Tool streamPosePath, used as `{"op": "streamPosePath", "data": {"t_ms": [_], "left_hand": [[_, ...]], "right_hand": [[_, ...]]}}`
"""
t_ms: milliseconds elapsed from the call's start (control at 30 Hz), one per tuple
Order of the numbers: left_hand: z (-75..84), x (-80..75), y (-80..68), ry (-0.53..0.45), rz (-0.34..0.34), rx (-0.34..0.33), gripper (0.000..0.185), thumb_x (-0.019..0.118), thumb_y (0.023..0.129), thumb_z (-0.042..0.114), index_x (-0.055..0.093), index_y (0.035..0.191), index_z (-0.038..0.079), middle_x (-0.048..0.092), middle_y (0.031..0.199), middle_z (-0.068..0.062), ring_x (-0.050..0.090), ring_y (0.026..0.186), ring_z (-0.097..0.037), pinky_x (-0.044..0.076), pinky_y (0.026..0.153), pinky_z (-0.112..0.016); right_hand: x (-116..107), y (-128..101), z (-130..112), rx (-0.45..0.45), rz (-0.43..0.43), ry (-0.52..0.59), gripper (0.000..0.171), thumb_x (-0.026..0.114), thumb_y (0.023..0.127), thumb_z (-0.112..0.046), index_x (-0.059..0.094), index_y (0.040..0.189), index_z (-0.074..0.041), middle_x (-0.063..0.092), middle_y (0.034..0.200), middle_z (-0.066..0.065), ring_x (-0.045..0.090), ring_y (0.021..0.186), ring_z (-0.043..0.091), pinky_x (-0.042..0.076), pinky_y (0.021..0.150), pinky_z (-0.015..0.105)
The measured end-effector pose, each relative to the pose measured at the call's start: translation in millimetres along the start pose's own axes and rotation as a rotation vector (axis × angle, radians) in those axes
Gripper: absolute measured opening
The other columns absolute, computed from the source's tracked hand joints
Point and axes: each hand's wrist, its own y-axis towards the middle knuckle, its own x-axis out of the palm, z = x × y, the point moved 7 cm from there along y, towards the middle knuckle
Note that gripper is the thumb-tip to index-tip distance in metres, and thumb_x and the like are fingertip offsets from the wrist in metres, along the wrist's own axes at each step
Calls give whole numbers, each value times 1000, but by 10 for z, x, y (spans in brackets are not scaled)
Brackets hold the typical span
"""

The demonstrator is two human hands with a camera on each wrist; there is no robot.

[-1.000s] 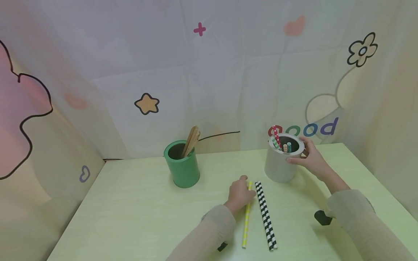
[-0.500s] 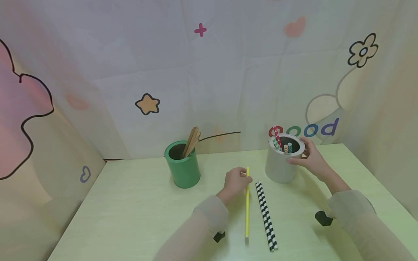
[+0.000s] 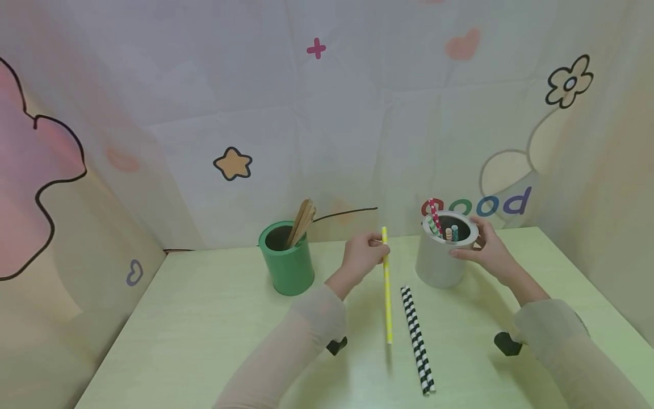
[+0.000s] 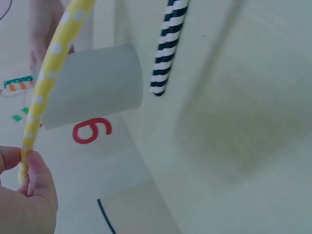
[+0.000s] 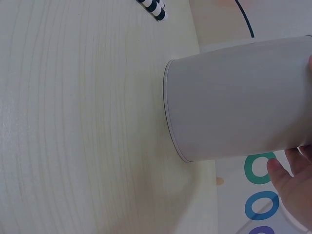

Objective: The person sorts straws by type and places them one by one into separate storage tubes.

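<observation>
My left hand [image 3: 361, 254] pinches a yellow paper straw [image 3: 388, 301] with white dots near its upper end, between thumb and fingers. The straw hangs nearly upright, with its lower end lifted off the table. At the right, my right hand [image 3: 490, 254] holds the light grey cup [image 3: 439, 264] at its upper side, thumb in front and fingers behind. The cup stands upright; red dotted, green striped and other patterned straws [image 3: 434, 218] rest in it. Two black-and-white straws [image 3: 418, 341] lie side by side on the table, between the yellow straw and my right forearm.
A green cup [image 3: 288, 272] with several flat wooden sticks [image 3: 301, 221] stands left of the grey cup. Behind the pale table [image 3: 194, 329] hangs a printed cloth [image 3: 332, 136], with more cloth along both sides.
My left hand has picked the yellow straw up from the table and moved it up and away toward the back. My right hand keeps its hold on the grey cup.
</observation>
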Motion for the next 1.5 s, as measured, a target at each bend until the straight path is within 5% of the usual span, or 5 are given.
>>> {"op": "streamPosePath", "data": {"t_ms": [300, 833, 1500], "left_hand": [[261, -193, 87, -87, 50, 45, 23, 58, 78, 6, 59, 101, 3, 62, 85, -7, 59, 65, -12, 53, 62, -21], [635, -486, 115, -265, 292, 203, 19, 62, 77, 9, 59, 95, 5, 59, 83, -3, 58, 76, -10, 52, 68, -22], [819, -405, 37, -370, 428, 305, 19, 64, 75, 9, 60, 93, 3, 62, 86, -6, 58, 75, -9, 51, 70, -21]], "right_hand": [[-5, 5, 28, 10, 0, -15, 90, 66, 79, -18, -1, 137, 0, 15, 141, 24, 15, 131, 42, 24, 100, 54], [3, -8, -9, 22, -11, 5, 92, 65, 79, -17, -4, 138, -3, 9, 143, 26, 11, 131, 44, 23, 100, 56], [-4, 4, 6, 20, -4, -3, 90, 66, 79, -19, -1, 137, -3, 15, 141, 23, 15, 131, 42, 25, 100, 54]]}}
